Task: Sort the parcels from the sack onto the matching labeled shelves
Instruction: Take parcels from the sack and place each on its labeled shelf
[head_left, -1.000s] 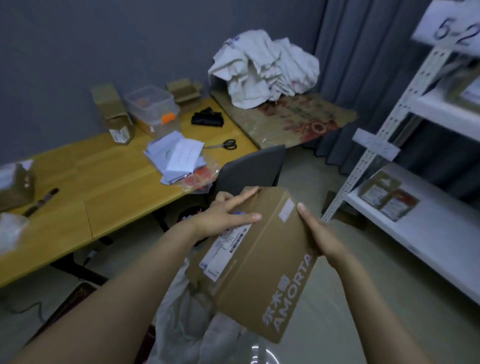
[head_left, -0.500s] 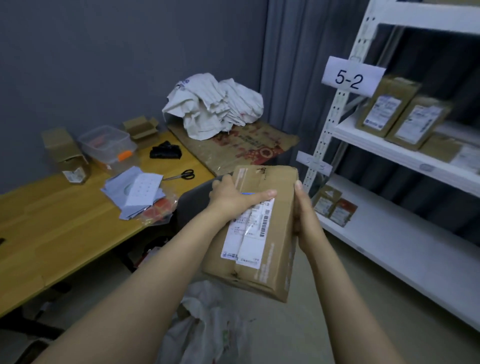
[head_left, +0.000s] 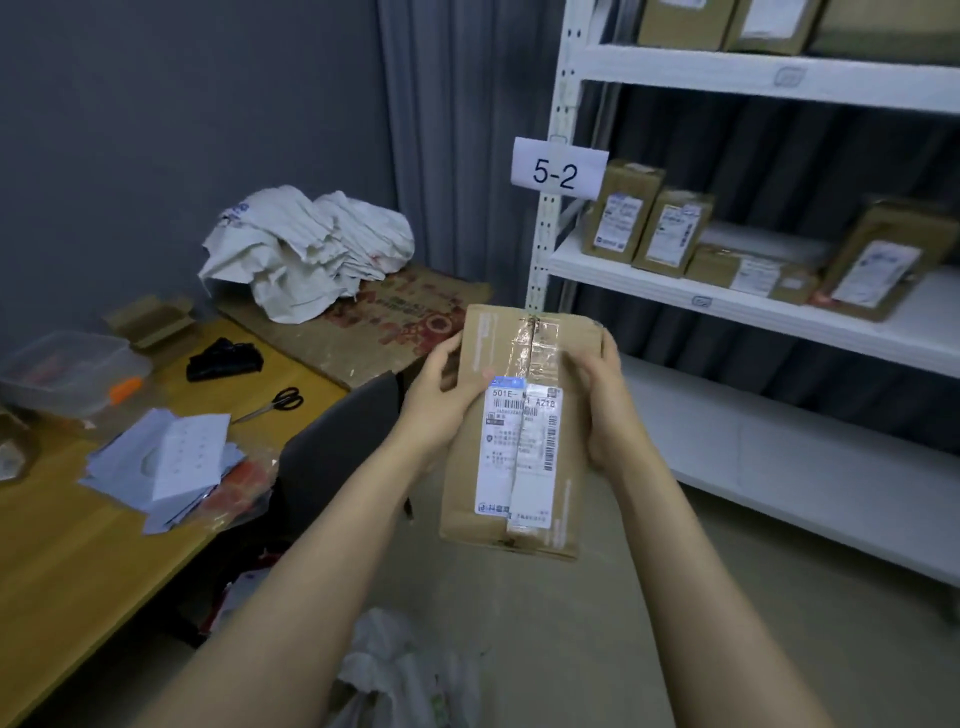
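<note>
A brown cardboard parcel (head_left: 519, 467) with a white shipping label reading 501E is held upright in front of me. My left hand (head_left: 441, 400) grips its left edge, thumb on the label's top. My right hand (head_left: 605, 405) grips the right edge. A white shelf rack (head_left: 727, 301) stands to the right with a "5-2" tag (head_left: 556, 171) on its post. Several brown parcels (head_left: 670, 231) stand on that middle shelf. A white sack (head_left: 410, 675) lies on the floor below my arms.
A wooden table (head_left: 78, 545) at left holds papers (head_left: 166, 462), scissors (head_left: 275, 402), a clear plastic bin (head_left: 62, 369) and a black object (head_left: 223, 358). A dark chair back (head_left: 337, 441) stands by the table. Crumpled white sacks (head_left: 306, 249) lie on flattened cardboard behind.
The parcel has been turned upright with its label facing me, and my view has swung right and up toward the shelf rack. Both hands keep hold of the parcel.
</note>
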